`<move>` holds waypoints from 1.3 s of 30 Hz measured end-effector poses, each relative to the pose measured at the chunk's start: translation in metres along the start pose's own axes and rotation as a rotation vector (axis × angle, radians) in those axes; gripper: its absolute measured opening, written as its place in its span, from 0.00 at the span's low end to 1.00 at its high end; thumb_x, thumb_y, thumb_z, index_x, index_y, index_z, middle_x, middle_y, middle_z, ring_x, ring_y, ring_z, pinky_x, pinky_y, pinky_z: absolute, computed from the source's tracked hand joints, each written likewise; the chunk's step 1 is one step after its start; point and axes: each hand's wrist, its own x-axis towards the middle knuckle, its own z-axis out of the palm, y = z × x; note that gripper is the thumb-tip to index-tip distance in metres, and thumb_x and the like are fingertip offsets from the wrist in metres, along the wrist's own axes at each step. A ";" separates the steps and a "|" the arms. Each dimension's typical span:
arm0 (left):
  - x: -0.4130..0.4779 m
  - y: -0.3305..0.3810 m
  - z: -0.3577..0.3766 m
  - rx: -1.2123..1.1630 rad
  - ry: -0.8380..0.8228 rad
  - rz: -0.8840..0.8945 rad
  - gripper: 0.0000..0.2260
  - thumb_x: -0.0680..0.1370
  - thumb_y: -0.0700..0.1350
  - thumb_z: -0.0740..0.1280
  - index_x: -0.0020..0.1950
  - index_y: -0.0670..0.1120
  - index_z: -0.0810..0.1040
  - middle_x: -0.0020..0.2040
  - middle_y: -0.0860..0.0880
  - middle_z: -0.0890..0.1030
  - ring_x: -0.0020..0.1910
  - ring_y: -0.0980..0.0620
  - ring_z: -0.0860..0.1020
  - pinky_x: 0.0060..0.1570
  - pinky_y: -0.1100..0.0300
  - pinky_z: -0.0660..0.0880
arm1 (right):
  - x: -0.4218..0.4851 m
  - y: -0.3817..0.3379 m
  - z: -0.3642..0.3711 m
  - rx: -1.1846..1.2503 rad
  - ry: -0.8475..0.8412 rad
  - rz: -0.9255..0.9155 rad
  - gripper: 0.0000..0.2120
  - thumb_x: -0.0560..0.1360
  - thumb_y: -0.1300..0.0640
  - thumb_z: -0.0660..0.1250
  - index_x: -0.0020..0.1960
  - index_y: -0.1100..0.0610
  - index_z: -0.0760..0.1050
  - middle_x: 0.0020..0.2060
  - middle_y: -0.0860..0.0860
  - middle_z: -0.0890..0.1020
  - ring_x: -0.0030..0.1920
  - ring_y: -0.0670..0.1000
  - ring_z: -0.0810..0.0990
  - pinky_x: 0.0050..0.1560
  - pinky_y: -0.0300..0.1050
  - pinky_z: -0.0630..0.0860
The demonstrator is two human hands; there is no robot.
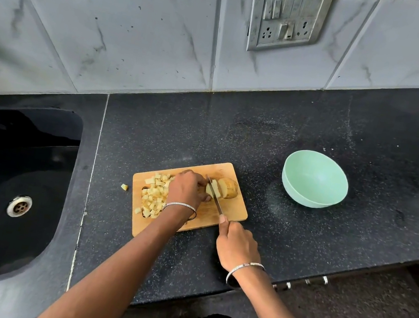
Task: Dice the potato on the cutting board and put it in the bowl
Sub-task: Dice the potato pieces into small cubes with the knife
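Potato [228,188] location: right half of the cutting board [234,211], skin on, partly sliced, with the slices leaning together at its left end. At far left a black sink [3,178] is set into the table [299,245], with a metal drain [19,206] in its floor. One loose cube [124,186] lies on the table just beside the left edge of the board. The left half of the board carries a heap of diced pieces [152,196]. The left hand [187,188] reaches over this heap, its fingers curled down onto the sliced end of the potato and holding it in place; a metal bangle [180,206] sits on that wrist. The knife [214,196] stands just right of those fingers, blade down in the potato, point away from the person. The right hand [236,245] is closed round the knife handle near the front edge of the board, one finger stretched forward toward the blade; a second bangle [245,269] is on this wrist. A pale green bowl [314,183] stands on the table to the right of the board, apart from it. A switch plate [288,15] is fixed to the tiled wall above.
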 end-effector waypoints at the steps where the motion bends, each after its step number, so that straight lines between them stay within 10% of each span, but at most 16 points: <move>1: 0.000 0.000 0.001 -0.013 -0.003 -0.003 0.13 0.67 0.46 0.78 0.51 0.48 0.85 0.43 0.47 0.84 0.46 0.47 0.81 0.45 0.55 0.77 | 0.001 0.000 0.001 0.002 -0.005 -0.006 0.27 0.83 0.40 0.43 0.54 0.58 0.73 0.54 0.61 0.78 0.57 0.64 0.76 0.53 0.55 0.72; 39: 0.003 -0.003 -0.002 0.044 0.003 0.043 0.15 0.67 0.46 0.78 0.52 0.47 0.82 0.53 0.46 0.80 0.51 0.46 0.78 0.48 0.57 0.74 | -0.002 -0.003 -0.005 -0.164 0.111 0.011 0.25 0.84 0.42 0.45 0.57 0.57 0.74 0.55 0.58 0.80 0.57 0.63 0.78 0.45 0.50 0.67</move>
